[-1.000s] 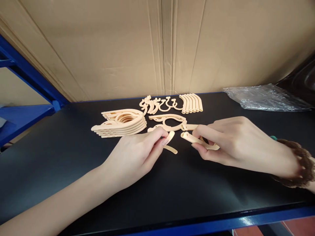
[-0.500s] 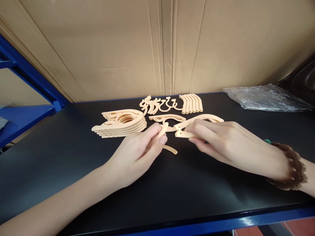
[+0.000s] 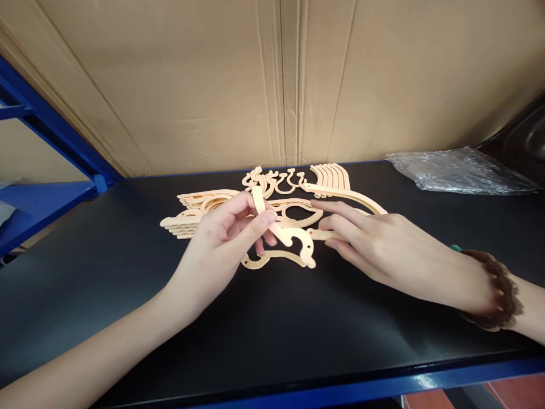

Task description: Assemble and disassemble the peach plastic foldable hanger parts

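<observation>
My left hand (image 3: 221,241) pinches one end of a flat cream-coloured curved plastic piece (image 3: 283,245) between thumb and fingers and holds it lifted off the black tabletop (image 3: 298,324). My right hand (image 3: 383,250) grips a long arched cream piece (image 3: 340,194) whose upper bar runs left above the fingers. The two pieces meet near the middle, close to a flat ring-shaped piece (image 3: 298,213) lying on the table. A stack of flat cream pieces (image 3: 191,213) lies just behind my left hand.
Rows of small cream hooks (image 3: 275,180) and curved strips (image 3: 334,173) lie at the back. A crumpled clear plastic bag (image 3: 460,170) sits far right. Cardboard (image 3: 255,85) walls off the back. Blue shelf frame (image 3: 51,147) stands left; a blue edge runs along the front.
My left hand has lifted and turned its curved piece upward so its full shape shows. My right hand has slid back right, with its arched piece raised higher.
</observation>
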`<state>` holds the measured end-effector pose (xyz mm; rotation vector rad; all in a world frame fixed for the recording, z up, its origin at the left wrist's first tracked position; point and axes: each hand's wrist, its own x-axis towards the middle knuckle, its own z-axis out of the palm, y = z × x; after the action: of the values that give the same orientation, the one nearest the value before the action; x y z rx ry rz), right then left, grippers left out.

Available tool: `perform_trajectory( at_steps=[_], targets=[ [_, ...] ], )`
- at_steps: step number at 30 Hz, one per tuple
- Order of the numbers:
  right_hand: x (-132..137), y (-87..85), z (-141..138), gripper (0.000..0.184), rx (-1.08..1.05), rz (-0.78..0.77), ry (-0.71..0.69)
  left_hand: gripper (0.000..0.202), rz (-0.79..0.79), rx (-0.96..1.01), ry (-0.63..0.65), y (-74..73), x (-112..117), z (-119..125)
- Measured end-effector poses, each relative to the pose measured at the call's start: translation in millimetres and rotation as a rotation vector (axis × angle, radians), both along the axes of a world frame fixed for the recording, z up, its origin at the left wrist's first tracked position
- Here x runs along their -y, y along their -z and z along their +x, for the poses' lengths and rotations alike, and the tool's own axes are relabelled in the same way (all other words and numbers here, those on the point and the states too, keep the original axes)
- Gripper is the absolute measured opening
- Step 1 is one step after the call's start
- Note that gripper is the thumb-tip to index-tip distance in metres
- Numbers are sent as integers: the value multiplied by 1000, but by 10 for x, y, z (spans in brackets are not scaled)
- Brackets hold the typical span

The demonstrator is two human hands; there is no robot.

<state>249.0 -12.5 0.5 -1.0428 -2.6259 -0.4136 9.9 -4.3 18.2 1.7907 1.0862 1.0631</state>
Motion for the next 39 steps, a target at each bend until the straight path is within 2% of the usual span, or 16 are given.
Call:
perform_trajectory(
  at_steps=[4, 8, 11, 16, 19, 22, 24, 26, 29, 35, 39],
  targets=[
    [3, -3, -3, 21, -35, -11, -25, 19, -120, 119, 38, 4, -15, 0],
    [14, -29, -5, 19, -39, -40, -16, 24, -149, 83, 33, 1, -2, -4],
    [22, -39, -9, 18, -59, -49, -15, 22, -57, -37, 30, 17, 1, -4],
    [21, -17, -4, 16, -31, -26, -11, 16, 50, -325, 160, 113, -36, -7],
    [18, -2, 0, 15, 29, -24, -4, 20, 85, -495, 177, 151, -47, -30],
    [21, 6, 0, 14, 58, -15, 8, 34, 254, -695, 175, 154, -34, -64],
    [26, 9, -2, 14, 65, 7, 10, 34, 420, -776, 183, 159, -18, -79],
    [32, 9, -5, 14, 66, 17, 1, 25, 531, -795, 185, 173, -1, -84],
    [38, 2, -12, 15, 68, 13, 2, 13, 577, -777, 168, 194, 30, -85],
    [30, -18, -18, 16, 50, -43, -21, 27, 642, -825, 149, 198, 73, -102],
    [23, -17, -17, 15, 13, -42, -53, 27, 656, -872, 222, 188, 57, -82]
  ],
)
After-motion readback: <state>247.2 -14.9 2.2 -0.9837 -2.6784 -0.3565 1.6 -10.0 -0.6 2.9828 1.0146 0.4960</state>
